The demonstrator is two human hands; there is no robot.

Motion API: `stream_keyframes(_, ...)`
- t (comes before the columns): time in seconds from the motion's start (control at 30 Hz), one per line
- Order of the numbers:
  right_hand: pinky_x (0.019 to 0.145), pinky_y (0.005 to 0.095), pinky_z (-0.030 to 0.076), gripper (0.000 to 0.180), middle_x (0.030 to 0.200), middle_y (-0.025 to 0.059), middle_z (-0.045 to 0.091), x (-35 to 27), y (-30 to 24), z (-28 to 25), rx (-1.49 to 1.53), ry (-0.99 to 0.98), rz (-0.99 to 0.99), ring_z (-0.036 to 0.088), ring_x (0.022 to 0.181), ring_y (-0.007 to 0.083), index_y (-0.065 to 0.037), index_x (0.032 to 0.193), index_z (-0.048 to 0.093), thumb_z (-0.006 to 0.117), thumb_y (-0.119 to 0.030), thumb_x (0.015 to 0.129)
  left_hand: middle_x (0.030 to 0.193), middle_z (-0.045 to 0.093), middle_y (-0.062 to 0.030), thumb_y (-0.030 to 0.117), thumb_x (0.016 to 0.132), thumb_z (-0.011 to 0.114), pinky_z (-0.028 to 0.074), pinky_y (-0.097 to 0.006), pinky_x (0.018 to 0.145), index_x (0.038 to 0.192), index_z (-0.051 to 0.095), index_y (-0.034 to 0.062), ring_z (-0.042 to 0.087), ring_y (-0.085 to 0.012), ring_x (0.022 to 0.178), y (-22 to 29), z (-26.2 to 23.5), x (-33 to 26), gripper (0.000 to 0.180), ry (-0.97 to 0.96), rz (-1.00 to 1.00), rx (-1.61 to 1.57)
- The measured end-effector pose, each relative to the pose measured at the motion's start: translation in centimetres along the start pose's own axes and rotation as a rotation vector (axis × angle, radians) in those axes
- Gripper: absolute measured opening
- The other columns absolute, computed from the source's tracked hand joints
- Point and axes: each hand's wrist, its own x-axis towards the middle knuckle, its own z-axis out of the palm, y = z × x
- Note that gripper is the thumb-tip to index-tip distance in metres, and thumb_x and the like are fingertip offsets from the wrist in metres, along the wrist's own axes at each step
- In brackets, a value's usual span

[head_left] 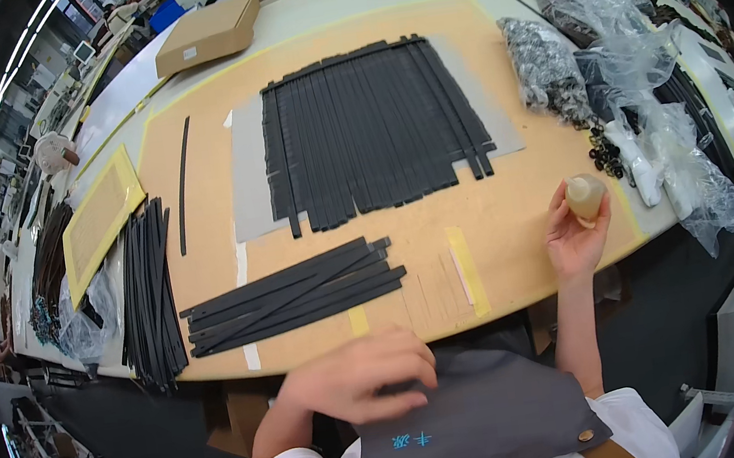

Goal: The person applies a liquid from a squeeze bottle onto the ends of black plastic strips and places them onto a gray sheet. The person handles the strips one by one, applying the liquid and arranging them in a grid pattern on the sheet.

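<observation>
While your right hand (pixel 573 244) cups a pale rounded bottle (pixel 585 193) at three o'clock, its fingers grasp the sides; which way the mouth points cannot be told. Held well apart from the black strip panel (pixel 364 137) at twelve, it perhaps spares those strips any drips. At six, your left hand (pixel 364 379) hangs over the dark grey apron (pixel 494 416), fingers loosely curled, gripping nothing visible. Toward eight, a loose strip pile (pixel 292 296) lies near you, likely for easy reach. The panel's strips lie side by side on a grey sheet (pixel 253 198), probably to line up. At eleven, a closed cardboard box (pixel 212 36) sits seemingly out of the way.
</observation>
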Motion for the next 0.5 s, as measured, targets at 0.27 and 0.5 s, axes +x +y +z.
stream_keyframes(0.27, 0.099, 0.0501, 0.058, 0.072, 0.149, 0.0181, 0.047, -4.9, -1.3, 3.1, -0.719, -0.261, -0.24, 0.043, 0.141, 0.0411, -0.006, 0.15, 0.036, 0.068, -0.041, 0.096, 0.09, 0.061, -0.0089, 0.005, 0.081, 0.077, 0.048, -0.036, 0.08, 0.09, 0.065, 0.0023, 0.06, -0.0253, 0.096, -8.0, -5.8, -7.3, 0.015, 0.428, -0.607, 0.72)
stream_keyframes(0.5, 0.113, 0.0522, 0.045, 0.098, 0.151, 0.0181, 0.044, -5.7, -0.8, 4.9, -1.066, -0.364, -0.325, 0.04, 0.142, 0.0447, -0.006, 0.155, 0.027, 0.079, -0.05, 0.085, 0.092, 0.058, -0.0086, 0.008, 0.082, 0.078, 0.05, -0.034, 0.085, 0.097, 0.062, 0.0011, 0.059, -0.0237, 0.095, -10.7, -5.6, -8.3, 0.023, 0.482, -0.655, 0.602)
